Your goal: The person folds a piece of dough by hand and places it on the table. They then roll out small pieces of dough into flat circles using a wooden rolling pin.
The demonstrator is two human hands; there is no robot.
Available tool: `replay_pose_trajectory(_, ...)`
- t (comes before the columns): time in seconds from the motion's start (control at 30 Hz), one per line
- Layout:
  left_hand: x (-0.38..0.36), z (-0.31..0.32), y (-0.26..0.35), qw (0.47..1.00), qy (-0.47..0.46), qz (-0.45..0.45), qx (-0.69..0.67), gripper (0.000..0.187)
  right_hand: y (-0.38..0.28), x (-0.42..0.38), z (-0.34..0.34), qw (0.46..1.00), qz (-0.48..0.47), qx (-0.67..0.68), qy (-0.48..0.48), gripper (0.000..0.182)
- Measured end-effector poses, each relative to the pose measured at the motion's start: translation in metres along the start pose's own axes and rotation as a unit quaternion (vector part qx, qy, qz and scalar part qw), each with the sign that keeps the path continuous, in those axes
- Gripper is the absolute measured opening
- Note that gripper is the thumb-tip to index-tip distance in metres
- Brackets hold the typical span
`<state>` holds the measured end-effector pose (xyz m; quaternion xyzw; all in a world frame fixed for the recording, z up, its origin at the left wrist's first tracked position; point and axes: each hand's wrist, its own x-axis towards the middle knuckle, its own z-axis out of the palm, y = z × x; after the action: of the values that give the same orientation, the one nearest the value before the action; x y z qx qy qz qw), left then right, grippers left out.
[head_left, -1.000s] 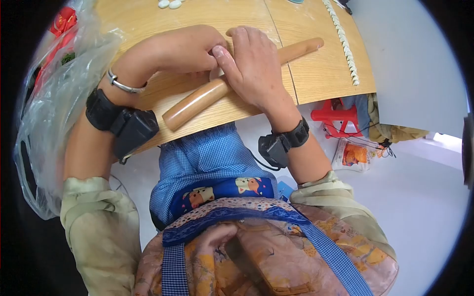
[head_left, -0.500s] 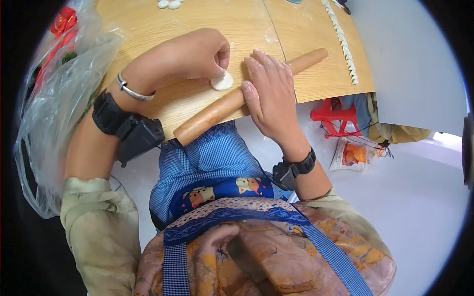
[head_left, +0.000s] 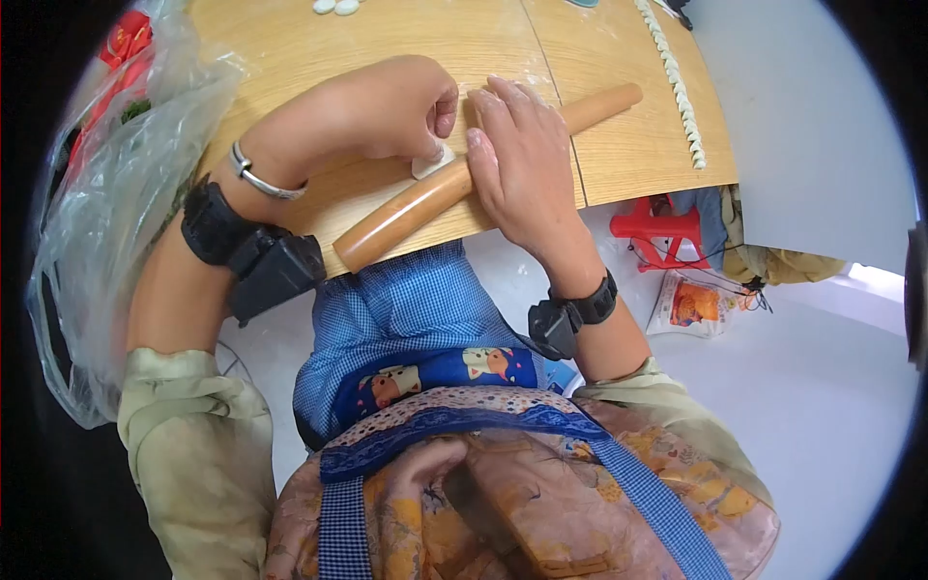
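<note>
Between the thumb and bent fingers of my left hand (head_left: 423, 111), a small white dough round (head_left: 431, 165) is pinched at its edge. Part of the round is hidden by the hand and by the wooden rolling pin (head_left: 404, 214), which lies slanted near the table's front edge. Stretched out flat, my right hand (head_left: 524, 159) rests palm down across the middle of the pin. Flour whitens its fingertips.
Several white dough pieces (head_left: 345, 7) sit at the far side of the wooden table (head_left: 329, 53). A row of dough pieces (head_left: 672, 82) runs along its right. Plastic bags (head_left: 155, 184) hang at left. Below right are a red stool (head_left: 657, 232) and a printed packet (head_left: 691, 304).
My right hand and the rolling pin have moved forward, away from my body. The pin now covers the near edge of the dough round, still pinched by my left hand.
</note>
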<state>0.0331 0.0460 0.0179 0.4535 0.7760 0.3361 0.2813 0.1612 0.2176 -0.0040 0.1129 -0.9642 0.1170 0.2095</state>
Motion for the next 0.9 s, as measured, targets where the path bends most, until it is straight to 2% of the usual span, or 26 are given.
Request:
replay_pose_trajectory(0.07, -0.001, 0.001, 0.001, 1.000, 0.012, 0.009, 0.020, 0.025, -0.001, -0.009, -0.004, 1.000, 0.007, -0.001, -0.009, 0.037)
replay_pose_trajectory(0.27, -0.001, 0.002, 0.000, 1.000, -0.023, 0.009, -0.005, 0.018, -0.003, -0.037, -0.016, 0.999, 0.019, -0.020, -0.028, 0.041)
replay_pose_trajectory(0.33, 0.000, 0.005, -0.003, 1.000, 0.021, 0.016, -0.017, 0.016, -0.003, -0.042, -0.018, 0.999, 0.022, -0.027, -0.030, 0.042)
replay_pose_trajectory(0.4, 0.001, 0.004, -0.006, 0.999, 0.010, 0.006, -0.038, 0.016, -0.004, -0.045, -0.019, 0.999, 0.027, -0.033, -0.033, 0.043)
replay_pose_trajectory(0.63, -0.002, 0.000, 0.000, 0.996, -0.027, -0.039, -0.075, 0.015, 0.000, -0.015, -0.003, 1.000, 0.005, -0.020, -0.008, 0.043)
replay_pose_trajectory(0.73, -0.001, 0.003, -0.004, 1.000, 0.005, 0.016, -0.022, 0.016, 0.002, 0.003, 0.006, 1.000, 0.003, -0.029, 0.002, 0.041)
replay_pose_trajectory(0.9, 0.001, -0.001, -0.009, 0.999, -0.010, 0.039, 0.002, 0.019, 0.004, 0.024, 0.016, 1.000, -0.014, -0.009, 0.023, 0.038)
